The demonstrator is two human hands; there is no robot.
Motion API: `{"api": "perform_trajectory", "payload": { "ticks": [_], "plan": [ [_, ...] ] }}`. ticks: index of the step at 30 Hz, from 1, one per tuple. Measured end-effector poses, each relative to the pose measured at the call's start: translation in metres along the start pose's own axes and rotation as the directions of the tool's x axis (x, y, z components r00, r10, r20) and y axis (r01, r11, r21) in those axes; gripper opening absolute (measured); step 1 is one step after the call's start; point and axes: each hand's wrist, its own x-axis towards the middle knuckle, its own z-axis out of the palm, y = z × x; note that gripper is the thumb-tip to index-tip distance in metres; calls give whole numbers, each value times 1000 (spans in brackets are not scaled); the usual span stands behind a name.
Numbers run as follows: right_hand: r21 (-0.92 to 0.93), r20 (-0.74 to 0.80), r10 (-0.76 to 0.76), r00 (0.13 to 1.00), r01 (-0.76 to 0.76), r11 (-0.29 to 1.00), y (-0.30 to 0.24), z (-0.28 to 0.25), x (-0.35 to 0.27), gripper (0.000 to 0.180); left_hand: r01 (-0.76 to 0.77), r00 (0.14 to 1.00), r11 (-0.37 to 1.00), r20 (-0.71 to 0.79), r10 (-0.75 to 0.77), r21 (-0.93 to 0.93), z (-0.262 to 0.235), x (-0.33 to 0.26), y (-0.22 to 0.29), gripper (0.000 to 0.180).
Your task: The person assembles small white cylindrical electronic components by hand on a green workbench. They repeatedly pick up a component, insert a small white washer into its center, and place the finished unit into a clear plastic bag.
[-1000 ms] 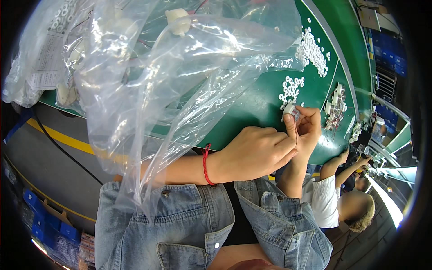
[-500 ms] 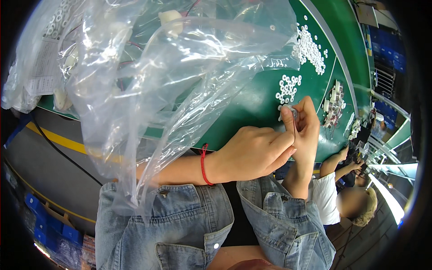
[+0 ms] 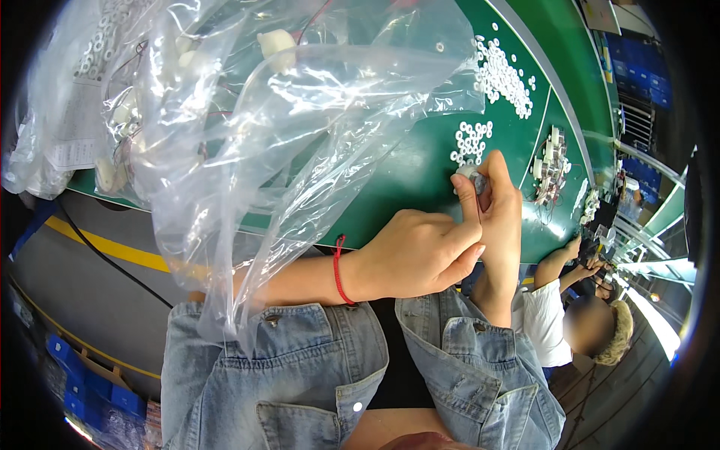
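Observation:
My right hand (image 3: 499,206) is closed around a small motor-like part (image 3: 474,178) with a white end and a greyish body, held between thumb and fingers. A thin dark-red wire (image 3: 478,213) runs down from the part toward my left hand. Wearing a red cord bracelet, my left hand (image 3: 420,255) reaches across from the left, its thumb and forefinger pinched on the wire just below the part. Several small white rings (image 3: 472,141) lie on the green table just beyond my right hand. A larger pile of white rings (image 3: 502,79) is farther off.
A big clear plastic bag (image 3: 300,97) with pale parts and wires in it covers the left of the green table (image 3: 382,199) and drapes over my left forearm. Wired white parts (image 3: 553,169) lie in a cluster to the right. A co-worker (image 3: 547,322) sits at the right.
The view has shifted slightly, so the table things appear a little farther left. Both hands stay together, and the part has turned a little in my right hand.

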Motion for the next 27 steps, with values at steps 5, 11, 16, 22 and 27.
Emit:
{"api": "perform_trajectory", "payload": {
  "ticks": [5,11,16,22,27],
  "plan": [
    [28,38,13,999,-14,1000,4,-6,-4,30,5,998,998,56,-8,60,-2,4,4,14],
    [400,-329,-57,942,194,896,85,12,-26,25,1,992,994,122,-15,112,0,5,3,23],
    [-316,-538,-224,812,52,947,118,-14,9,23,11,994,982,106,-32,190,-8,12,15,23],
    [-540,-601,-304,740,-95,836,122,-38,25,36,-67,979,795,-116,171,603,-79,33,62,8],
    [-368,-615,-280,738,45,929,63,-37,15,47,334,924,456,-382,13,825,-133,43,71,13]
  ]
}}
